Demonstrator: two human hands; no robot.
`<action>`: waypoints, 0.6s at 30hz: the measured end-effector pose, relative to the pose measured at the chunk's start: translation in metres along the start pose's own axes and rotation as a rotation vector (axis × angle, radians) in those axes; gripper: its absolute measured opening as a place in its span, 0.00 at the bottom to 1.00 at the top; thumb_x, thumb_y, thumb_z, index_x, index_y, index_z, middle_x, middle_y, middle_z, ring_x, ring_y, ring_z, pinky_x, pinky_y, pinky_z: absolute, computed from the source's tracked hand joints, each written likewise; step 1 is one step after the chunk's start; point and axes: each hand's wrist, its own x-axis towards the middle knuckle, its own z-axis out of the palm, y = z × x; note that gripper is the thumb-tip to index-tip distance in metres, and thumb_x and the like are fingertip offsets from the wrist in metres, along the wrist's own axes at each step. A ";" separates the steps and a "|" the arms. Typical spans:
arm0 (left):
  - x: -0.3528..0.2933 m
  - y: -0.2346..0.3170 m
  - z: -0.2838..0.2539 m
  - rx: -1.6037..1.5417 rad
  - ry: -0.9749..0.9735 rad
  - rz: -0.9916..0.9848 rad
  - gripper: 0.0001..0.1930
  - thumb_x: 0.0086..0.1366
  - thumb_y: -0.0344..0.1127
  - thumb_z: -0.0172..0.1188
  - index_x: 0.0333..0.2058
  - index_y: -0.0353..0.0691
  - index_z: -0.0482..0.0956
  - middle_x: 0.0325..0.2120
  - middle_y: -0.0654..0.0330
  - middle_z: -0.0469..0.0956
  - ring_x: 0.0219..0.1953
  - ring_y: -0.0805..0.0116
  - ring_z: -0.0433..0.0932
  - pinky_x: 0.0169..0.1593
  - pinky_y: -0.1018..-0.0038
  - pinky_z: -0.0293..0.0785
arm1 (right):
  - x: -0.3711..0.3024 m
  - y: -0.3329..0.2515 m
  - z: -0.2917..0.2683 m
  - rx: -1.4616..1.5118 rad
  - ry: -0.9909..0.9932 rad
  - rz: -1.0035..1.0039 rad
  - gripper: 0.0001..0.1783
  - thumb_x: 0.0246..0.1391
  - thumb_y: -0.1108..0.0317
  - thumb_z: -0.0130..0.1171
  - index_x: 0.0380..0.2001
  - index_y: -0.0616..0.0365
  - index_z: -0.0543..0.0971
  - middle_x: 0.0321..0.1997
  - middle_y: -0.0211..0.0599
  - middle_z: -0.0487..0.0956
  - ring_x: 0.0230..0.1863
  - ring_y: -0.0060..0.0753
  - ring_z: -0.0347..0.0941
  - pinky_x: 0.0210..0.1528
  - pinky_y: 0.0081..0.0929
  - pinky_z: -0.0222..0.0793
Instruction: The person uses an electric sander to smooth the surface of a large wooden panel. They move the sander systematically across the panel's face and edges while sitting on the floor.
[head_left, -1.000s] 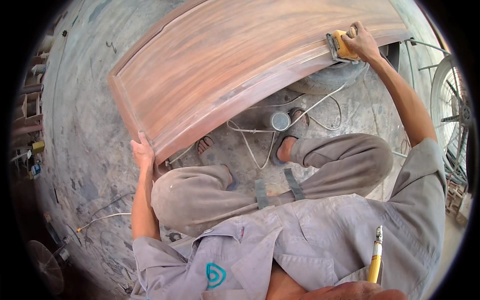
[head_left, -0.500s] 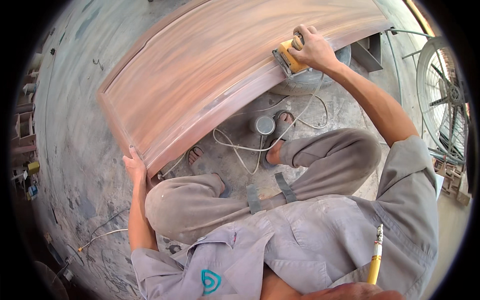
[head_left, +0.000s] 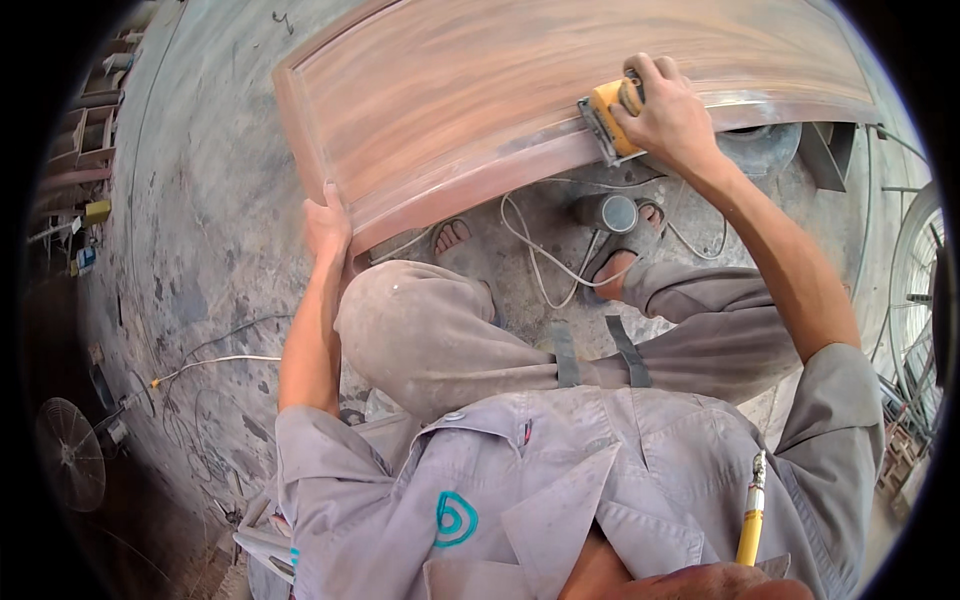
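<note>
A long reddish-brown wooden panel (head_left: 450, 110), with a raised frame round its edge, lies slanted across the far side in front of me. My left hand (head_left: 328, 225) grips its near left corner, thumb on top and the other fingers hidden below the edge. My right hand (head_left: 675, 110) is wrapped over a yellow power sander (head_left: 608, 110). The sander's flat base rests on the panel's near frame strip, right of the middle. Pale dust marks the strip beside it.
Under the panel's right part are a tyre (head_left: 775, 150) and a dark metal bracket (head_left: 828, 155). A grey can (head_left: 610, 213) and a looped white cable (head_left: 535, 245) lie by my feet. A large fan (head_left: 915, 270) stands at right, another fan (head_left: 70, 455) at left.
My right hand has slid the sander leftward along the near strip, away from the tyre. My left hand keeps its grip on the corner. The whole view has shifted.
</note>
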 end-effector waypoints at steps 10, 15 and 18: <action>-0.002 0.000 -0.002 0.007 -0.018 0.013 0.41 0.70 0.69 0.44 0.52 0.26 0.72 0.48 0.30 0.78 0.54 0.33 0.77 0.58 0.49 0.71 | -0.003 0.022 -0.013 0.019 -0.034 0.033 0.25 0.52 0.58 0.68 0.51 0.50 0.73 0.51 0.48 0.76 0.49 0.63 0.77 0.49 0.51 0.76; -0.002 0.003 0.003 0.000 -0.002 0.009 0.41 0.70 0.68 0.45 0.51 0.25 0.72 0.46 0.31 0.79 0.52 0.32 0.78 0.57 0.49 0.72 | -0.011 -0.009 -0.003 -0.005 -0.016 -0.021 0.24 0.51 0.60 0.68 0.50 0.52 0.73 0.50 0.46 0.76 0.50 0.58 0.77 0.50 0.47 0.75; 0.003 -0.005 0.007 -0.020 0.011 0.017 0.41 0.71 0.68 0.45 0.51 0.25 0.72 0.47 0.31 0.79 0.52 0.33 0.78 0.56 0.49 0.72 | -0.017 -0.058 0.006 0.095 -0.055 -0.091 0.24 0.52 0.61 0.68 0.51 0.52 0.74 0.50 0.46 0.76 0.50 0.58 0.76 0.50 0.48 0.75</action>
